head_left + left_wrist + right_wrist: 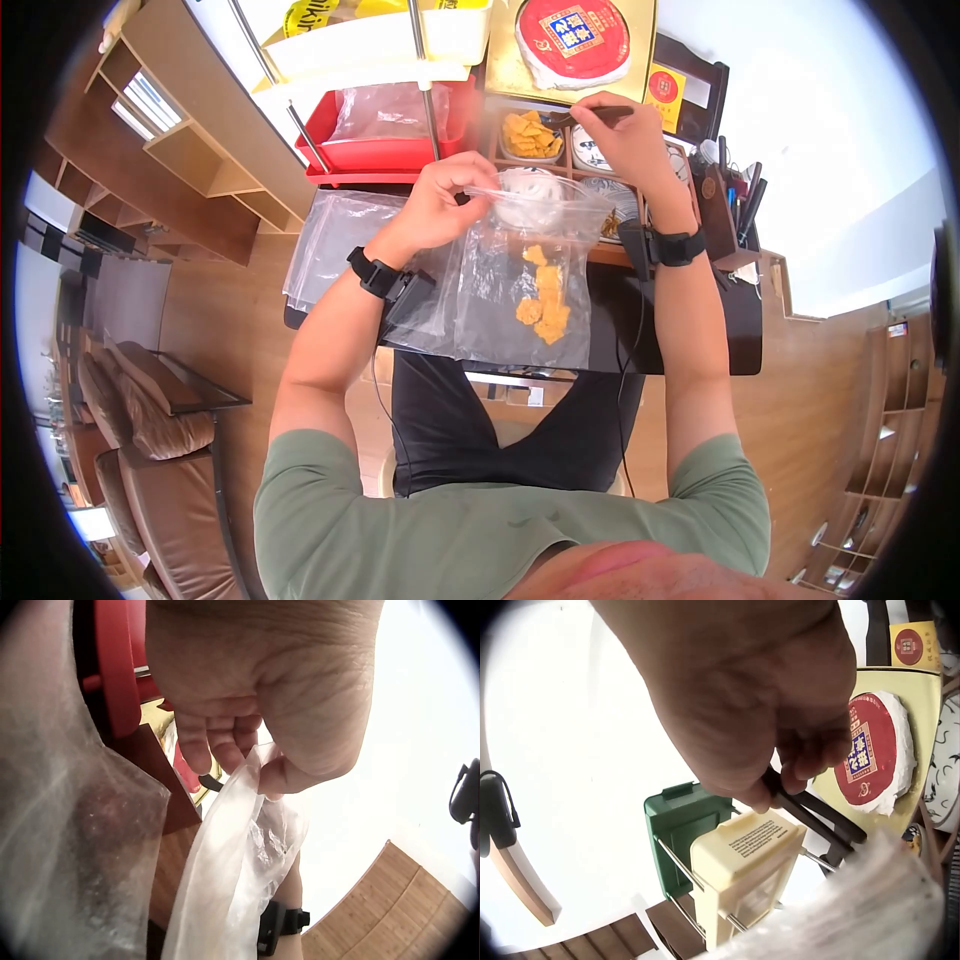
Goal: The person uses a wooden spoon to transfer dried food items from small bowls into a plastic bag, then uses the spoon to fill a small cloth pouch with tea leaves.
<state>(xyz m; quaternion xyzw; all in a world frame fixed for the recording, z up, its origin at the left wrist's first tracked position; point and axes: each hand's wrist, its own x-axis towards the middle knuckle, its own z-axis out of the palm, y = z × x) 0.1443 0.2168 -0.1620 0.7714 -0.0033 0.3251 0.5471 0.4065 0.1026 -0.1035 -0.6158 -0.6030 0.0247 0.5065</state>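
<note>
Chips (530, 138) are lying upper centre, just lower-left of the tongs (810, 814), which right hand (635, 145), nearer, is gripping; left hand (445, 202) is pinching the bag (490, 325) by its edge.

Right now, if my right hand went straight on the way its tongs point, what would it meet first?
Likely the yellow-orange chips, just beyond the dark tongs your right hand holds, though height is unclear.
</note>
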